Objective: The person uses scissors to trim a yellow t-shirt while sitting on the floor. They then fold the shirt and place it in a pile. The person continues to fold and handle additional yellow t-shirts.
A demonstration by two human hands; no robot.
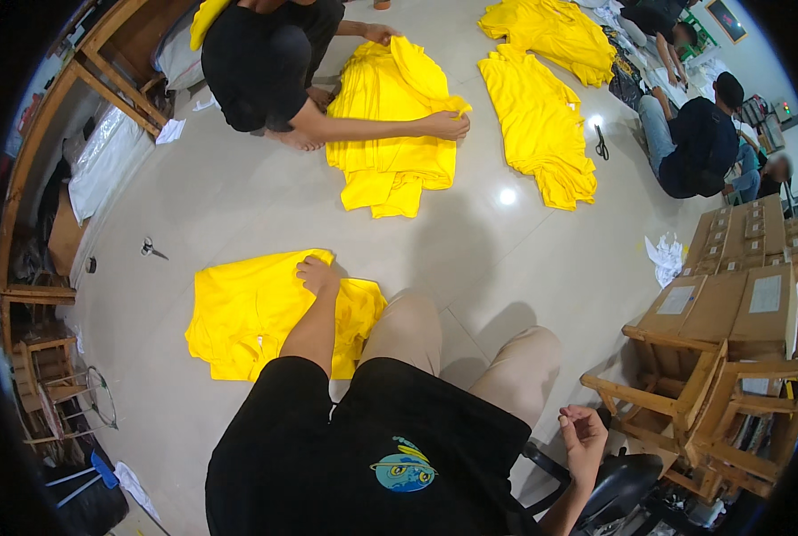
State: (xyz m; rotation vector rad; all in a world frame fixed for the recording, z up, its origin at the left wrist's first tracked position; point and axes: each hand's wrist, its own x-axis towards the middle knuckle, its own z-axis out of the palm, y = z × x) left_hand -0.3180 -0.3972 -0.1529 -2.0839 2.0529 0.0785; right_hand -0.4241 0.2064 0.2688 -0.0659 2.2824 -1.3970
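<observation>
A yellow shirt (247,313) lies spread on the pale tiled floor in front of my knees. My left hand (316,272) reaches down onto its upper edge, fingers curled and pinching the fabric. My right hand (583,433) hangs loosely beside my right thigh above a black chair seat (622,487), fingers half curled, holding nothing. Across from me a person in black crouches with both hands on a stack of yellow shirts (390,134).
More yellow shirts (537,125) lie on the floor at the upper right, with scissors (601,143) beside them. Small snips (151,248) lie at the left. Cardboard boxes (738,286) on wooden stools stand at right. Other people sit at the far right. Wooden furniture lines the left.
</observation>
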